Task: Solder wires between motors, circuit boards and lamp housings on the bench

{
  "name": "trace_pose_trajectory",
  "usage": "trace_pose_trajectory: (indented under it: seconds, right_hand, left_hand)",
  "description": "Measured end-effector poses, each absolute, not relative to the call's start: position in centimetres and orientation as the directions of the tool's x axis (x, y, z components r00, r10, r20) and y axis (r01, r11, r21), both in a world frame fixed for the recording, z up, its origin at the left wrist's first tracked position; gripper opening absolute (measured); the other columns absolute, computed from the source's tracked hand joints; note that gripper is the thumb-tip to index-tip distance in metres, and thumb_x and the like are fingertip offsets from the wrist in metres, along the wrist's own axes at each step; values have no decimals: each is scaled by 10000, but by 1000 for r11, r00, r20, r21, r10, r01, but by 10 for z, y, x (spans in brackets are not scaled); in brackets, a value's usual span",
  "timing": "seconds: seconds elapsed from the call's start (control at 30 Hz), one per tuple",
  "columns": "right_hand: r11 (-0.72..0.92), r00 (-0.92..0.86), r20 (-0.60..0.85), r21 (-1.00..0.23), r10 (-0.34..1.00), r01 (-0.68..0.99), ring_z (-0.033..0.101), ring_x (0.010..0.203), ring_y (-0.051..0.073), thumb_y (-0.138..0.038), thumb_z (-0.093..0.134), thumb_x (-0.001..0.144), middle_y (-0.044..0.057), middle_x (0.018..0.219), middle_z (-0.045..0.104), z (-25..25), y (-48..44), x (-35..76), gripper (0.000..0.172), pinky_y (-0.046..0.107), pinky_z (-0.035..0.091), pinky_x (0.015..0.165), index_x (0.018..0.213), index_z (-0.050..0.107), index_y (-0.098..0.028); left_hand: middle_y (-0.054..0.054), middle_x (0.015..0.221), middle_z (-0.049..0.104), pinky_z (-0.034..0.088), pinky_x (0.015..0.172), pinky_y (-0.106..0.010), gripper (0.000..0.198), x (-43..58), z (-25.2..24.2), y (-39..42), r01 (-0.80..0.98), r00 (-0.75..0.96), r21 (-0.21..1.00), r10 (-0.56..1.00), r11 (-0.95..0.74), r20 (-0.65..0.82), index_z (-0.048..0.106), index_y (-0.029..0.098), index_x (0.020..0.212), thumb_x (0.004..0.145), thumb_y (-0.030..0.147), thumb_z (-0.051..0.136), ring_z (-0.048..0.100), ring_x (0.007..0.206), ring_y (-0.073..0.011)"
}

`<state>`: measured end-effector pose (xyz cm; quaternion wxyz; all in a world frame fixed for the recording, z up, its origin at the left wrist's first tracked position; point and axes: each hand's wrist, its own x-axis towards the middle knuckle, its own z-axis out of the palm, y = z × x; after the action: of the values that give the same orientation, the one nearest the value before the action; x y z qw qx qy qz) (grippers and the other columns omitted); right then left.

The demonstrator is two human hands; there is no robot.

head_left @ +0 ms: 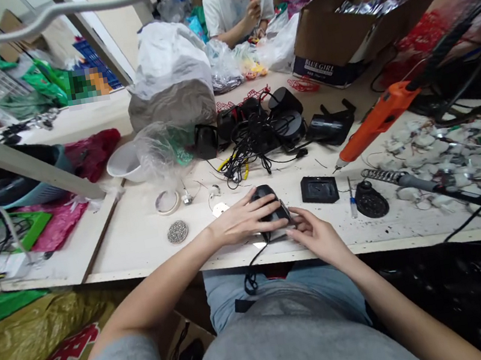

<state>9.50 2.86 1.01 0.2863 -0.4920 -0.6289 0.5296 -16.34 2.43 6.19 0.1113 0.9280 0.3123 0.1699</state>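
Observation:
A black plastic housing (263,193) with a cable rests near the front edge of the white bench. My left hand (258,217) lies over it, fingers wrapped across its top and side. At its right side, my right hand (315,232) touches the housing's edge with bent fingers; whether a small part sits between them is hidden. The black cable (257,256) runs from the housing over the bench edge. To the right lie a square black cover (319,189), a small blue screwdriver (353,205) and a round black piece (371,199).
An orange electric screwdriver (377,119) hangs at the right, above a soldering iron (433,183) and a pile of small wired parts (418,146). Black cabled housings (259,125) are heaped behind. A tape roll (167,202) and metal scourer (178,232) lie left. A co-worker (236,7) sits opposite.

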Motion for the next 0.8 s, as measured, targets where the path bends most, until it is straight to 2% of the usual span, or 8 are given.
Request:
trace_pose_trajectory:
  seconds: [0.07,0.13,0.23,0.37,0.47,0.53,0.63,0.8]
  right_hand:
    - [-124,-384,-223,-956,896,265,692,693,170,-476,755,753,73,1017,738,1,30,92,624,363,641,664,1302,623,-211]
    - [-154,-388,-230,-964,892,217,686,678,166,-494,763,742,74,1023,741,-3,30,90,633,366,641,662,1288,631,-205]
    - [-145,-383,-203,-974,901,177,727,793,210,-516,786,722,81,995,757,-4,29,88,563,411,645,784,1172,673,-197]
    - [-28,-349,-84,-986,933,162,734,856,239,-530,750,784,93,980,737,9,22,84,436,410,648,776,1053,664,-198]
    - [352,-314,259,-890,914,291,702,922,253,-456,674,903,120,1087,689,32,11,77,332,432,634,778,1127,675,-211]
    - [612,-367,492,-676,789,411,656,1022,291,-406,661,938,128,1137,668,48,4,70,315,503,599,872,1202,678,-235]
    - [774,-481,612,-423,628,471,594,1129,346,-357,677,938,156,1199,633,58,-1,59,402,583,555,954,1314,623,-226]
    - [827,-487,674,-389,556,406,597,1243,328,-174,606,962,191,1275,583,51,3,56,556,533,600,960,1486,422,-187]
  left_hand:
    - [-106,1505,524,382,1193,-584,598,-167,63,13,650,605,352,739,-673,296,532,354,1422,879,111,600,473,1442,-296]
    - [-157,1437,546,524,1053,-515,609,-166,63,3,771,293,483,904,-416,311,467,275,1477,890,211,619,600,1275,-296]
    - [-135,1174,653,604,810,-421,689,-150,58,-8,695,-185,717,976,49,112,372,186,1521,927,426,626,691,850,-217]
    - [-153,1284,605,584,841,-405,935,-116,49,-13,436,-304,885,952,166,-29,340,216,1550,798,566,771,683,938,-235]
    - [-157,1400,539,577,851,-387,1005,-99,49,-16,101,-298,977,943,187,-150,356,277,1548,716,556,847,673,1039,-256]
    - [-118,1303,609,578,819,-361,961,-92,52,-17,-204,-228,937,917,282,-326,381,295,1525,724,568,835,687,1002,-243]
    - [-60,1162,684,584,822,-331,839,-88,58,-15,-524,-159,789,873,322,-462,442,305,1470,766,604,786,692,1012,-233]
    - [-78,1280,677,587,921,-347,721,-84,66,-9,-755,-125,588,818,289,-562,471,295,1471,904,733,550,690,1087,-231]
